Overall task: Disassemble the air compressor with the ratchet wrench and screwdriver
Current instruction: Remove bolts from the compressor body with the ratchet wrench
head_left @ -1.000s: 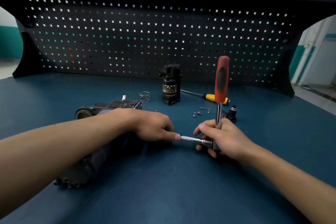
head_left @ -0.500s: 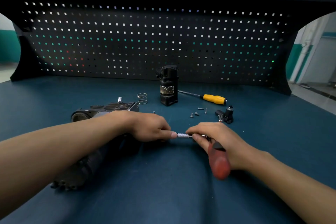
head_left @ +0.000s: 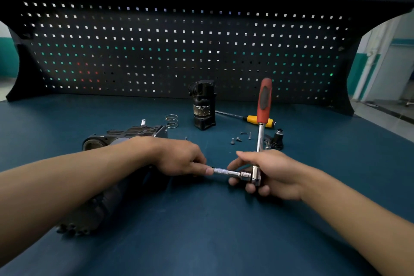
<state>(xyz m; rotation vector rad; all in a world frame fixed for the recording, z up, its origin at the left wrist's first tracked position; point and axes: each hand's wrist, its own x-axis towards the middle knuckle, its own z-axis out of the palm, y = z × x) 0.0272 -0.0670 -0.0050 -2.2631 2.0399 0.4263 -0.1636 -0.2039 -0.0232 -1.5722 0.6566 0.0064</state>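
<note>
R hand [head_left: 276, 173] grips ratchet wrench [head_left: 260, 135], red handle upright.

The left hand [head_left: 179, 157] hides the tip of the ratchet wrench [head_left: 260, 135].

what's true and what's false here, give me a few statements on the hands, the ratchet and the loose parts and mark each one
1. The ratchet wrench stands with its red handle pointing up. True.
2. The spring lies to the right of the loose screws. False: it lies to their left.
3. The left hand holds the left end of the knurled extension bar. True.
4. The yellow screwdriver is in the left hand. False: it lies untouched on the table, behind the ratchet wrench.
5. The right hand grips the ratchet wrench at its head. True.
</note>
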